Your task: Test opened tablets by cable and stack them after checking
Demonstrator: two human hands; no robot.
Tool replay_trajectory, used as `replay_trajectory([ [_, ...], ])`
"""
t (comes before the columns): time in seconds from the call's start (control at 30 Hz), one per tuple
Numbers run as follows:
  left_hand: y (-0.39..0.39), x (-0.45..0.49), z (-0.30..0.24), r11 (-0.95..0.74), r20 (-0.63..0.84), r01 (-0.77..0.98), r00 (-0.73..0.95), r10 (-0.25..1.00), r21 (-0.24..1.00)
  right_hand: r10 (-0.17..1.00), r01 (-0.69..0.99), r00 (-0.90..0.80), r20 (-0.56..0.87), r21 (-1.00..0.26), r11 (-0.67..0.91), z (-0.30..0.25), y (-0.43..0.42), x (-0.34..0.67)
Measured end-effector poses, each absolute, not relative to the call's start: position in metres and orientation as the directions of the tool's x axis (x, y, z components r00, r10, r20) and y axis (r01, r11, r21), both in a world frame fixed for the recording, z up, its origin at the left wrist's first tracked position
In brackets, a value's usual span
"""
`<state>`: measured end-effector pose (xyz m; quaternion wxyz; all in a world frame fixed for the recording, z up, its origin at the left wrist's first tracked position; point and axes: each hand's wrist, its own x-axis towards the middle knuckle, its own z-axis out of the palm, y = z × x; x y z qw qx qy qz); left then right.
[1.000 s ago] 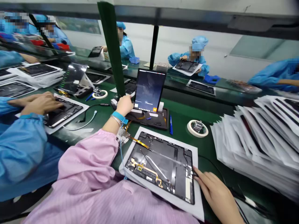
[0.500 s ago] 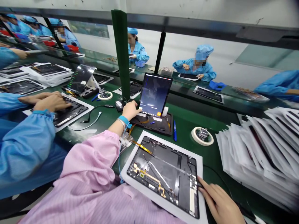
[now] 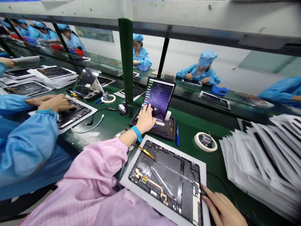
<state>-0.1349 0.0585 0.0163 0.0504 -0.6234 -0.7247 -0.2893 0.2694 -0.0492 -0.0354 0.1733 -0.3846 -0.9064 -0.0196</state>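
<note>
My left hand [image 3: 146, 120], with a blue wrist strap [image 3: 137, 133] above it, has its fingers spread at the lower left of an upright lit screen [image 3: 160, 98]. Lines of small, mostly green text run down that screen's left side. In front of me an opened tablet housing [image 3: 170, 175] lies on a white sheet [image 3: 128, 177], its flat cables exposed. One orange flex cable [image 3: 147, 153] reaches over its upper left edge. At the housing's right edge, my right hand [image 3: 223, 205] pinches a dark plug-like piece [image 3: 204, 191], mostly covered by the fingers.
Right of me leans a tall stack of white-sheeted panels [image 3: 261, 157]. A tape roll [image 3: 205, 142] and a blue pen [image 3: 177, 135] lie behind the housing. A green post [image 3: 125, 62] rises mid-bench. At left, a co-worker's hands [image 3: 55, 103] are on another housing [image 3: 75, 114].
My left hand has moved right and up from beside the screen's lower left corner to in front of it. The display has changed to lines of text. My right hand stays at the housing's edge.
</note>
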Motion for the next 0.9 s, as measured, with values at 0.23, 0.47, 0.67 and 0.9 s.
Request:
replay_trajectory([
  [0.23,0.051,-0.126,0.022,0.017,0.443,0.924,-0.199,0.874,0.382,0.68,0.698,-0.64,0.357,-0.098,0.709,-0.037,-0.048,0.268],
  [0.47,0.057,-0.12,0.03,-0.036,0.478,0.937,-0.143,0.867,0.347,0.686,0.695,-0.631,0.363,-0.13,0.708,-0.032,-0.05,0.265],
  [0.67,0.08,-0.127,0.036,-0.051,0.535,0.955,-0.12,0.836,0.293,0.706,0.714,-0.608,0.363,-0.139,0.687,-0.033,-0.052,0.263],
  [0.9,0.035,-0.066,0.052,-0.185,0.457,0.923,0.011,0.889,0.338,0.622,0.691,-0.666,0.412,0.026,0.722,-0.022,-0.053,0.254],
])
